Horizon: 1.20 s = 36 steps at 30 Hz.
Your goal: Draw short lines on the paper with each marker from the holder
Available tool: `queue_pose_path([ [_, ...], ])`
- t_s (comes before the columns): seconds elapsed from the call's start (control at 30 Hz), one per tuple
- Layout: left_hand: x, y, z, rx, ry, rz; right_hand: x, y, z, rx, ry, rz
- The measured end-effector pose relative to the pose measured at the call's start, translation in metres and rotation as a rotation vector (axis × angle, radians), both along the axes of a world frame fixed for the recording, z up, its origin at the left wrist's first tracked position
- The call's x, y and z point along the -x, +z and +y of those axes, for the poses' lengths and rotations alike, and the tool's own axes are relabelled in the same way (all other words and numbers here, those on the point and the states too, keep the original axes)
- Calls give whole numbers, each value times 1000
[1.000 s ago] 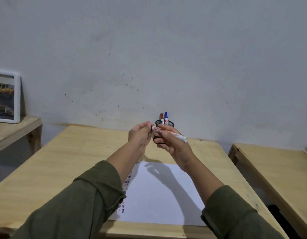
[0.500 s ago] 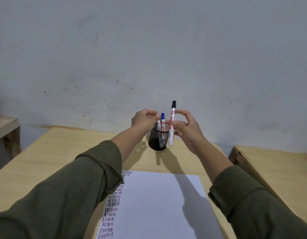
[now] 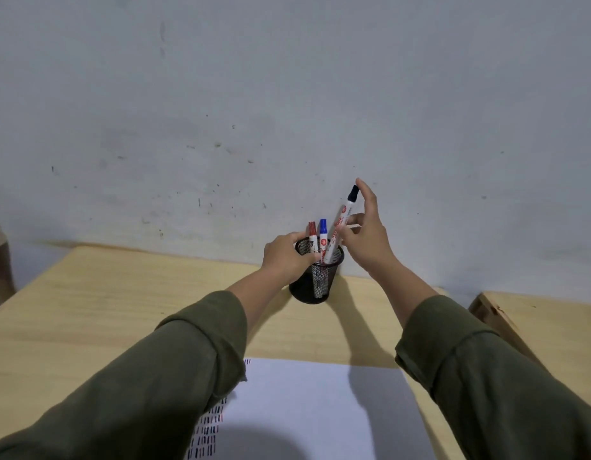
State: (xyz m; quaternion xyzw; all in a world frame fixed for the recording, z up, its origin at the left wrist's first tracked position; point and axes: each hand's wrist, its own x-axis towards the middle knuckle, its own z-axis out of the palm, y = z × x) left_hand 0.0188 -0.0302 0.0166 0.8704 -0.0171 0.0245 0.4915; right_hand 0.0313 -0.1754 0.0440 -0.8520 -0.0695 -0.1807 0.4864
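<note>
My right hand pinches the black-capped marker, whose lower end now sits inside the mesh holder; before, it hung outside it. My left hand grips the holder's rim at 9 o'clock. The paper lies at 6 o'clock.

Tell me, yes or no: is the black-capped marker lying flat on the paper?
No, the black-capped marker stands tilted with its lower end in the mesh holder, beside the right hand.
</note>
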Motion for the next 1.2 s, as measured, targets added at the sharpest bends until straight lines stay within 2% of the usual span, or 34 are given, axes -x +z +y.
queue_pose_path([
  [0.27,-3,-6,1,10,-1,-29,-6,-18,5,229,-20,23],
  [0.63,-5,-8,0,12,6,-30,-18,-32,2,308,-34,71],
  [0.8,-8,-11,-1,24,9,-19,-21,-34,5,282,-64,27],
  [0.97,-6,-12,-3,6,24,-27,-19,-39,4,296,-55,62],
  [1.2,-1,-9,-3,-46,37,-66,1,-23,0,288,-64,88],
])
